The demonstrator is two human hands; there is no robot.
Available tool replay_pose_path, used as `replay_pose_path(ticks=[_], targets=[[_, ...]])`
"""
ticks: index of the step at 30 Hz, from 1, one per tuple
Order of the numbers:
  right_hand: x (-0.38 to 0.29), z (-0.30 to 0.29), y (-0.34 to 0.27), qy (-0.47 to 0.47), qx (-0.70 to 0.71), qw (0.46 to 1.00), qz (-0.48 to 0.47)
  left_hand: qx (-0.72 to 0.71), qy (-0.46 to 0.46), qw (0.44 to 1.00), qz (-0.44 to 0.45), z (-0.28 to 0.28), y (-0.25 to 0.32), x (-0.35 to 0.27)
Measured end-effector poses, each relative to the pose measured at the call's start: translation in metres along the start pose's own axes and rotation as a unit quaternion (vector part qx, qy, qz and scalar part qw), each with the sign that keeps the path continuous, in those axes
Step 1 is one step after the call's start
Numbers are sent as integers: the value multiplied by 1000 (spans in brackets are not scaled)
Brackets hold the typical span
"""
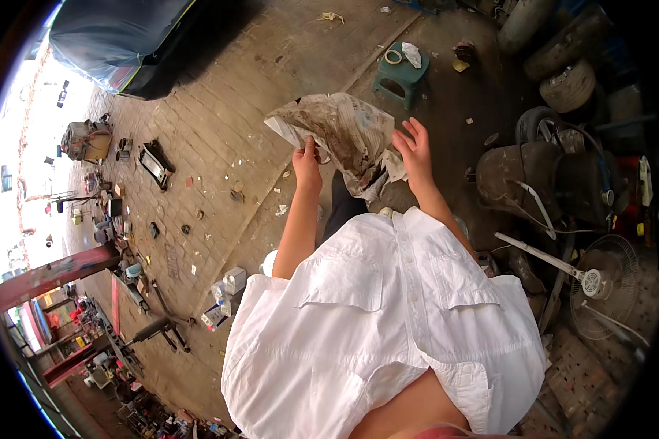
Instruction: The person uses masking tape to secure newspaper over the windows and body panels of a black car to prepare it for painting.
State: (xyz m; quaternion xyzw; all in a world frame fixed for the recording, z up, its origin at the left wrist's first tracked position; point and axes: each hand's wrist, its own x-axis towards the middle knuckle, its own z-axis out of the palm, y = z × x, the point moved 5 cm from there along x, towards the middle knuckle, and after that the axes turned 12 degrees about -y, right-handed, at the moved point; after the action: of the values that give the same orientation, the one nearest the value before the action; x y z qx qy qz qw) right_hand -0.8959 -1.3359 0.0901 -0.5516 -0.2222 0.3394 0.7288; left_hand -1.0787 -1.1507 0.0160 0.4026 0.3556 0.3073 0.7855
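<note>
A crumpled, brown-stained sheet of newspaper [357, 129] is held up in front of me. My left hand [307, 164] pinches its lower left edge, thumb on top. Something pale and curved shows beside those fingers, too small to name. At the sheet's right edge, my right hand [415, 151] has its fingers spread; whether it touches the paper is hard to tell. Torn, wrinkled paper hangs from the sheet's lower end near that hand. Beyond the sheet, a green plastic stool [401, 74] carries a roll of tape [393, 57] and a white crumpled paper [412, 55].
A covered vehicle [121, 44] stands at upper left. To the right are a dark tank-like machine [519, 173] and a white fan [593, 284]. Small boxes [234, 281] sit by my left side. Scraps and a dark-framed part [155, 164] lie on the paved floor [225, 142].
</note>
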Motion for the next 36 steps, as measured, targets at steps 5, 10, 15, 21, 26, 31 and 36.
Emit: replay_pose_path(ticks=[5,10,15,21,26,31,36], targets=[[95,-28,22,8,-176,983,43,-148,-81,986,-17,31,29,103],[153,3,37,-56,-139,978,147,-127,-96,987,-27,20,44,162],[223,5,34,43,-55,993,98,305,-98,947,-23,37,65,234],[296,35,24,2,143,986,88,179,-245,938,-165,45,21,292],[360,29,33,9,82,989,119,116,-141,965,-187,38,46,313],[435,57,34,-38,-229,969,87,-6,-69,994,-89,23,110,329],[497,114,29,-152,-219,955,130,-144,29,989,-11,11,129,336]])
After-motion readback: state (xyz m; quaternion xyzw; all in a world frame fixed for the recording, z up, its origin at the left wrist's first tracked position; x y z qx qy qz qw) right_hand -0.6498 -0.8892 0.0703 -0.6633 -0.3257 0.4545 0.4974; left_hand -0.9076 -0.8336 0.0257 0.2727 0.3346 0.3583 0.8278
